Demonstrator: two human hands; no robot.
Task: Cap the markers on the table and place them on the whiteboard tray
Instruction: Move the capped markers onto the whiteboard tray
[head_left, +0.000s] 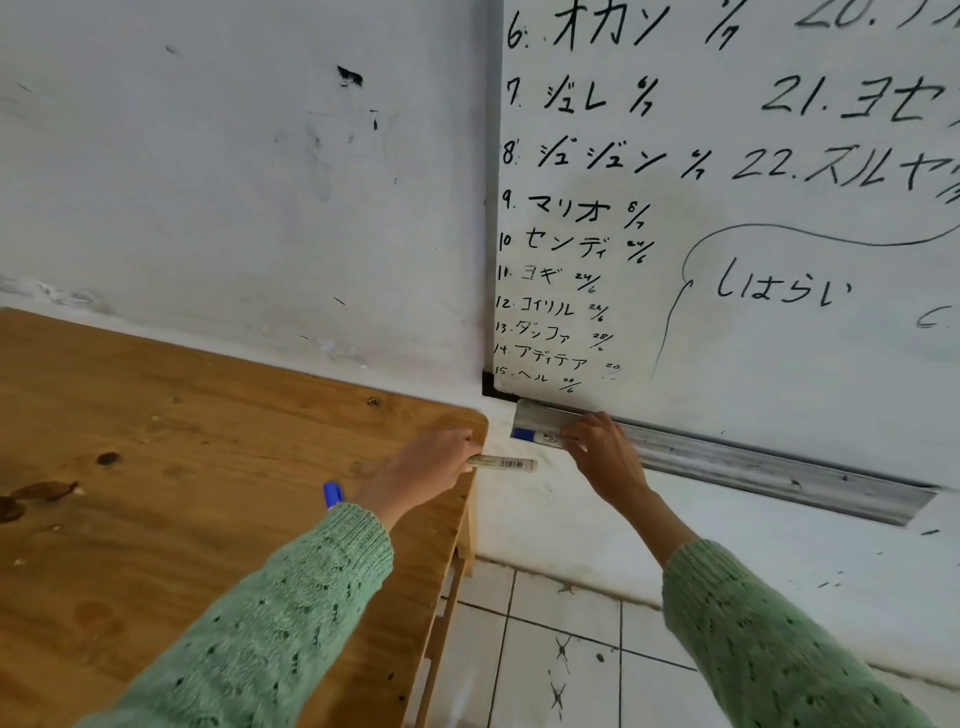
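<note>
So the step in hand looks like parking a marker in the whiteboard tray (727, 457); trick here, I'd say, is to lay it flat along the channel and let go only once the whole barrel sits behind the lip, otherwise it can roll off the open left end, which is right there.

Right hand (605, 449) is at the tray's left end, fingers curled down over a blue-capped marker (535, 435) that lies in the channel; it looks like a loose pinch on the barrel, but I can't tell if it's gripping or just resting on it.

Left hand (426, 470) is closed around a second marker (506, 463), the white barcode-labelled barrel poking out toward the tray, off the corner of the wooden table (156, 415); the end that shows has no coloured cap that I can make out, and the other end is buried in the fist, so no idea whether it's capped.

There's also a blue cap-like piece (332, 493) just behind the left wrist on the table; could be a cap or another marker, half hidden by the green sleeve (291, 597).
</note>
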